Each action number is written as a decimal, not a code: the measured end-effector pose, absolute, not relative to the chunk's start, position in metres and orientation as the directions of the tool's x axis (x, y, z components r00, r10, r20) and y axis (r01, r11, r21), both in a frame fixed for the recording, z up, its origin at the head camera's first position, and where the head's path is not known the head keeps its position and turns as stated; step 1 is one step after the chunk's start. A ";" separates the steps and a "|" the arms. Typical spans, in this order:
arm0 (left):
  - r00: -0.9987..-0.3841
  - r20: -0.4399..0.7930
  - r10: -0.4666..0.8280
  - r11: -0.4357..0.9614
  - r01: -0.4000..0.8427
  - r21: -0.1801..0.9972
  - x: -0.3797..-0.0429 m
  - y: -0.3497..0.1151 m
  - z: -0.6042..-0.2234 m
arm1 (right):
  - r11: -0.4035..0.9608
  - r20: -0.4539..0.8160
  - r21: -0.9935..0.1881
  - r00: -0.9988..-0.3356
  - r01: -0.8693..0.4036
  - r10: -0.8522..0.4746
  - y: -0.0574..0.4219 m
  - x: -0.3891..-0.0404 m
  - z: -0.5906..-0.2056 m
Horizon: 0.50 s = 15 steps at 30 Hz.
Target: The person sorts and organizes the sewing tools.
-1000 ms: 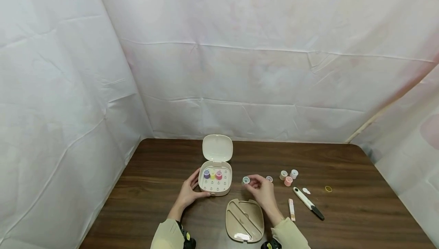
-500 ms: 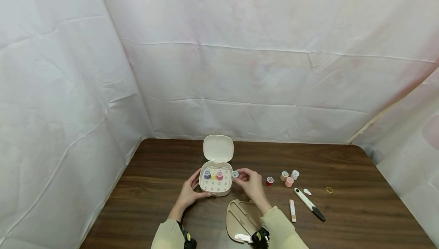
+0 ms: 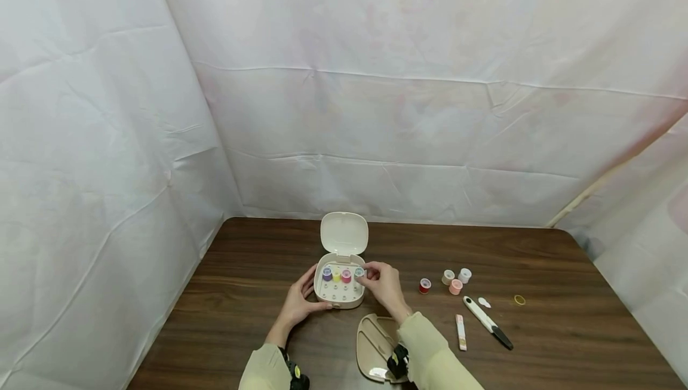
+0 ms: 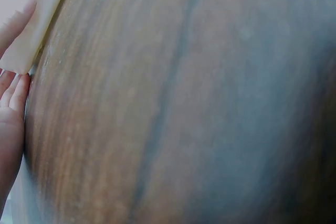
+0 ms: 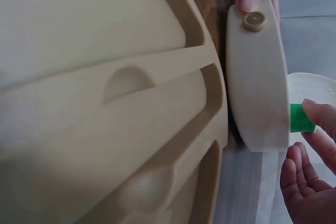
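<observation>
A cream sewing box (image 3: 342,304) stands on the table with its lid (image 3: 344,233) raised. My left hand (image 3: 297,305) holds it by the left side, the thumb at the front near the round button (image 5: 255,20). My right hand (image 3: 384,286) pinches a green thread spool (image 5: 300,118) between thumb and finger, at the right end of the back row of pegs inside the box. Purple (image 3: 327,274), yellow (image 3: 337,275) and pink (image 3: 346,276) spools sit along that row. Bare pegs show in front of them.
A beige compartment tray (image 3: 371,348) lies partly under my right forearm. To the right are a red spool (image 3: 424,285), several pale spools, a seam ripper-like white and black tool (image 3: 488,322), a small narrow packet (image 3: 460,332), a white piece (image 3: 484,302) and a yellow ring (image 3: 519,300).
My right hand has carried the green spool leftward from above the tray to the box, beside the pink spool. The red spool has come into full view. My left hand stays on the box.
</observation>
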<state>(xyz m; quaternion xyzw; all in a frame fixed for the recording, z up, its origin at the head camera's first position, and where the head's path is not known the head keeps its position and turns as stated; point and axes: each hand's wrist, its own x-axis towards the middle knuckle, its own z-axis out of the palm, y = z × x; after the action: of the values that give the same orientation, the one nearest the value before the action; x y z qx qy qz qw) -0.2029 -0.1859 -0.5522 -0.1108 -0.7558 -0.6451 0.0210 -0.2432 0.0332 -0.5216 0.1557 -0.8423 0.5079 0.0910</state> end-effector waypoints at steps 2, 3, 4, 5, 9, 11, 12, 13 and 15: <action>-0.974 0.176 0.144 0.147 0.197 0.969 -0.203 -0.186 -0.553 | 0.452 0.307 -0.818 -0.935 -0.355 -0.178 0.032 -0.245 -0.522; -0.974 0.176 0.145 0.147 0.197 0.969 -0.203 -0.186 -0.553 | 0.465 0.305 -0.811 -0.935 -0.354 -0.180 0.032 -0.246 -0.523; -0.973 0.178 0.146 0.149 0.199 0.968 -0.203 -0.186 -0.553 | 0.475 0.303 -0.806 -0.936 -0.353 -0.181 0.031 -0.247 -0.524; -0.974 0.173 0.145 0.151 0.195 0.969 -0.203 -0.186 -0.553 | 0.485 0.302 -0.800 -0.936 -0.352 -0.181 0.031 -0.247 -0.524; -0.973 0.184 0.140 0.140 0.203 0.969 -0.202 -0.185 -0.551 | 0.519 0.297 -0.778 -0.936 -0.353 -0.191 0.030 -0.250 -0.527; -0.974 0.184 0.135 0.134 0.202 0.970 -0.201 -0.186 -0.552 | 0.529 0.295 -0.771 -0.935 -0.354 -0.196 0.030 -0.252 -0.528; -0.974 0.185 0.133 0.133 0.203 0.970 -0.202 -0.186 -0.552 | 0.533 0.295 -0.768 -0.935 -0.356 -0.199 0.029 -0.252 -0.529; -0.974 0.185 0.131 0.133 0.202 0.970 -0.202 -0.186 -0.553 | 0.536 0.295 -0.766 -0.935 -0.356 -0.199 0.029 -0.253 -0.530; -0.974 0.185 0.127 0.142 0.203 0.969 -0.204 -0.187 -0.557 | 0.543 0.302 -0.756 -0.931 -0.365 -0.205 0.028 -0.254 -0.531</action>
<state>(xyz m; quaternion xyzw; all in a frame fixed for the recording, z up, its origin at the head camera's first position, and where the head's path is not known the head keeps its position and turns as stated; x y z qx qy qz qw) -0.2045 -0.1874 -0.5572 -0.1092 -0.7550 -0.6459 0.0293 -0.2536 0.0283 -0.5312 0.1632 -0.8738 0.4493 0.0890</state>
